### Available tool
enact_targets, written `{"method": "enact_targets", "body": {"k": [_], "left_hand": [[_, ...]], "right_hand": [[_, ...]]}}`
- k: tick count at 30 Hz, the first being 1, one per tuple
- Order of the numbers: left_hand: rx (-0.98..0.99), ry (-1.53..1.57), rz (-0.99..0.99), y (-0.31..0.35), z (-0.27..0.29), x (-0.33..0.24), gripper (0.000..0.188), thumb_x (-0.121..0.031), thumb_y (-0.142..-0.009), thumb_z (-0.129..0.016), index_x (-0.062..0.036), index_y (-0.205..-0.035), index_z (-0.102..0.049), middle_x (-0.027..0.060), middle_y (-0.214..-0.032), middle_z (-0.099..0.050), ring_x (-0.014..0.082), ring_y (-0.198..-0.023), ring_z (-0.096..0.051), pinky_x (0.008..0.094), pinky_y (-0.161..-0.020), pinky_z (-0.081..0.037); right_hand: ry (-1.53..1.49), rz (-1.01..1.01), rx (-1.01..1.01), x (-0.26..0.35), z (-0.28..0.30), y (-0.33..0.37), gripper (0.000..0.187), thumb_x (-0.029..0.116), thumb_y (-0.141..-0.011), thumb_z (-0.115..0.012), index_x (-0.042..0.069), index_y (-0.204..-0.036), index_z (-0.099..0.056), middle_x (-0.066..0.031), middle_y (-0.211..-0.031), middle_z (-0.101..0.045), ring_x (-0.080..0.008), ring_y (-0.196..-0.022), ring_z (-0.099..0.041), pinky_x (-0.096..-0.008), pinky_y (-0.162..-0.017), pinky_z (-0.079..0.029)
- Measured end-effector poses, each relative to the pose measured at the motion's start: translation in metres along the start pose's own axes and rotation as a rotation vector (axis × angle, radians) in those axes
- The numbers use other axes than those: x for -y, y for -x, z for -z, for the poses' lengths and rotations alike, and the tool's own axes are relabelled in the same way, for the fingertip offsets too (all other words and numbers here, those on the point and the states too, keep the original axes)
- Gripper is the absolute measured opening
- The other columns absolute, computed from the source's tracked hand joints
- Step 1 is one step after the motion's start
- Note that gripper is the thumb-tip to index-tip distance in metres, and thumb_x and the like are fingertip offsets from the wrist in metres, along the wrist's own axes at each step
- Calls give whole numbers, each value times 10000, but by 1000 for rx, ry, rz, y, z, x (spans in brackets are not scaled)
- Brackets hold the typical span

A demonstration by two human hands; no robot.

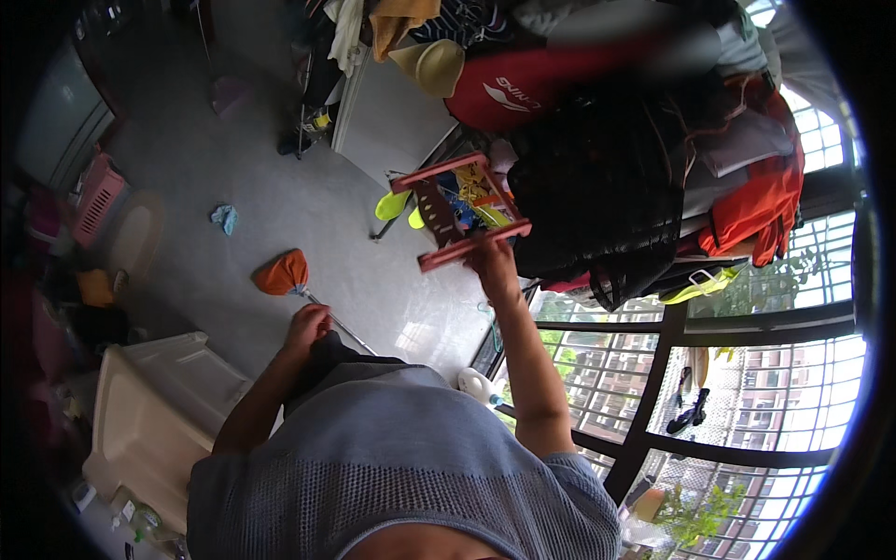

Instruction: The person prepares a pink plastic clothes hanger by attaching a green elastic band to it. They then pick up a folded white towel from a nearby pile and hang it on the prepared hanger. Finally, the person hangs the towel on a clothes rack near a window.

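My right hand (495, 264) grips the near edge of a small pinkish-red plastic stool (441, 213), lifted above the floor and tilted. Colourful items show through its frame; whether they are inside it or behind it, I cannot tell. At the centre left, my left hand (311, 325) is closed beside a thin metal pole (352, 341). That pole runs from an orange mop-like head (283, 273) toward my body. Whether those fingers hold the pole or something else is hidden.
Hanging clothes (597, 187) crowd the right, beside barred windows (597, 373). A white bottle (478, 385) stands near my right elbow. A beige basin (149, 420) is at lower left. On the grey floor lie a blue cloth (224, 218) and yellow-green slippers (392, 204); a pink basket (98, 201) stands far left.
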State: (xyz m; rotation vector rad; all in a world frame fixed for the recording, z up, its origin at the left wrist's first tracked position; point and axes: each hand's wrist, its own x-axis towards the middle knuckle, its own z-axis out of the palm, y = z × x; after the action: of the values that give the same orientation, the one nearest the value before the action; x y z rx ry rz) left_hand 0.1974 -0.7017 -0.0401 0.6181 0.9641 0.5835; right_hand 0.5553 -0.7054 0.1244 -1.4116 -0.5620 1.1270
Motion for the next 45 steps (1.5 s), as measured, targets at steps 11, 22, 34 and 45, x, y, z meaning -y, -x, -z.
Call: {"method": "enact_targets", "body": {"k": [11,22,34,45], "left_hand": [[-375,177,39,1,117,-11,156,-162,-870,-552,-76,-992,-599,8,-724,-575,78,-589,-536,197,-486,-397],[-266,175,29,-18,99,-6,120,-197,-862,-536,-99,-793,-544,-8,-635,-501,74,-514,-450,217,-445,-324],[-417,167,111,-65,52,-1,287,-141,-824,-579,5,-1071,-567,75,-732,-561,148,-598,-538,236,-467,-394],[-267,-419,-141,-99,76,21,258,-68,-814,-576,37,-1050,-568,110,-902,-595,202,-753,-593,294,-639,-501]], "right_hand": [[-158,187,-186,71,85,-124,295,126,-842,-562,66,-1128,-521,-76,-1033,-593,-259,-932,-599,-416,-785,-515],[-589,352,-129,36,76,-136,213,191,-864,-525,68,-1034,-560,-95,-995,-614,-237,-928,-584,-440,-842,-472],[-612,508,4,-15,55,-182,304,113,-881,-491,21,-1169,-522,-118,-1195,-573,-227,-1118,-512,-312,-955,-388],[511,663,-519,-30,166,-272,311,190,-897,-466,38,-1152,-557,-131,-1159,-582,-246,-1032,-556,-346,-898,-434]]}}
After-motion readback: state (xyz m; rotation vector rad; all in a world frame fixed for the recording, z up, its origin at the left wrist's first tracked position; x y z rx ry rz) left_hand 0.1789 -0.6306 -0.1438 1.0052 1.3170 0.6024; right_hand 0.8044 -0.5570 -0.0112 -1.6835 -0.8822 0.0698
